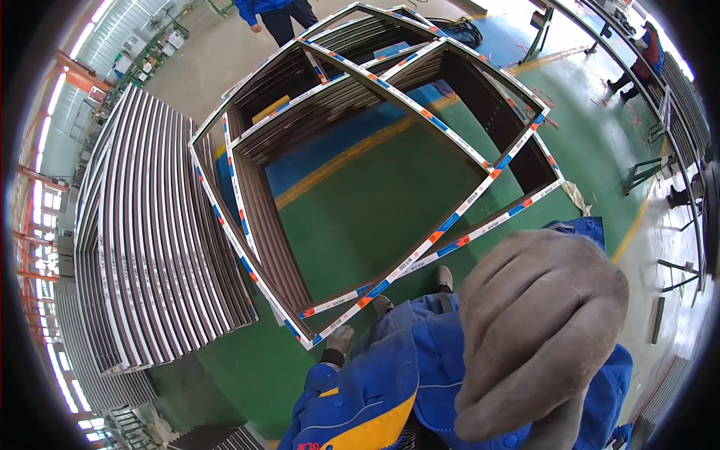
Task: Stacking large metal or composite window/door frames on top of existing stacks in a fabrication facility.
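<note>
Left-hand grip (341, 340), in a grey fabric glove with a dark cuff, sits at the near corner of a large four-sided dark brown frame faced with white film patched blue and orange (450, 222); glove meets rail edge, but whether fingers are clamped on it or just resting, cannot tell. Right hand (544, 322), same grey glove, raised close to the lens, fingers curled, clear of the frame; palm hidden, so cannot tell if it is empty. Frame lies on top of a stack of matching dark brown frames (266, 217), which stands on green painted floor (375, 202). Judgement on handling: one hand at one corner gives poor control of so wide a piece; better both hands well apart on the near rail, turned evenly so it does not rack, film kept from scraping the rails below. Orientation: askew to the stack, near corner pointing at the wearer's left side, overhanging. Long axis appears to run from near left to far right, though the lens bends edges; a white-faced crossbar (427, 115) cuts across it, with the larger opening on the near-left side.
</note>
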Demonstrator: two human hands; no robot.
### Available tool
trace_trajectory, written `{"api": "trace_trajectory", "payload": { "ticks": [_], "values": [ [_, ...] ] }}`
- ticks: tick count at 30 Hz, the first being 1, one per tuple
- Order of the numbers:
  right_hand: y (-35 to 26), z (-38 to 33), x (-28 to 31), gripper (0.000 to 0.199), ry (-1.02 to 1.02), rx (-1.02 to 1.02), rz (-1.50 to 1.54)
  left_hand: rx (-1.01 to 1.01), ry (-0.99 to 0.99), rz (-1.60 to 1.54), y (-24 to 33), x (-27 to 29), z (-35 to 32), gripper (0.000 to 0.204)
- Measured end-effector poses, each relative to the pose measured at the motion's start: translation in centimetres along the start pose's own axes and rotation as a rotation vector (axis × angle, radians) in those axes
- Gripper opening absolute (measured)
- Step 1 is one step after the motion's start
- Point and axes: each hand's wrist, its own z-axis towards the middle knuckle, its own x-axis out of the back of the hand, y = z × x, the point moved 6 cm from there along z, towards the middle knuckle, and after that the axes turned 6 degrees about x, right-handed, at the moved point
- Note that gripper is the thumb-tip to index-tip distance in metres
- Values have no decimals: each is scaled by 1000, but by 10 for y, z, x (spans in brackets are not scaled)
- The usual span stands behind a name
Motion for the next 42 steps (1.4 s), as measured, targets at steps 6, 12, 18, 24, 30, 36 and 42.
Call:
{"api": "trace_trajectory", "payload": {
  "ticks": [6,12,18,24,30,36,42],
  "values": [
    [-1,-4,-4,57,58,95,-96,-24,15,17,-10,-5,-22,16],
    [12,-49,-5,50,463,-25,-69,881,-347,-623,-31,-21,1,15],
    [74,-128,-21,38,613,-487,-10,-19,-157,-1,-8,-9,6,18],
    [138,-195,-70,23,704,-833,220,-108,-151,75,-4,-3,6,18],
    [152,-228,-87,23,726,-972,184,867,-530,-527,-15,-8,13,19],
    [163,-229,-86,29,675,-957,159,348,-605,-294,14,-7,29,22],
    [173,-221,-85,25,543,-910,-42,-38,-476,-29,31,4,18,25]
  ]
}}
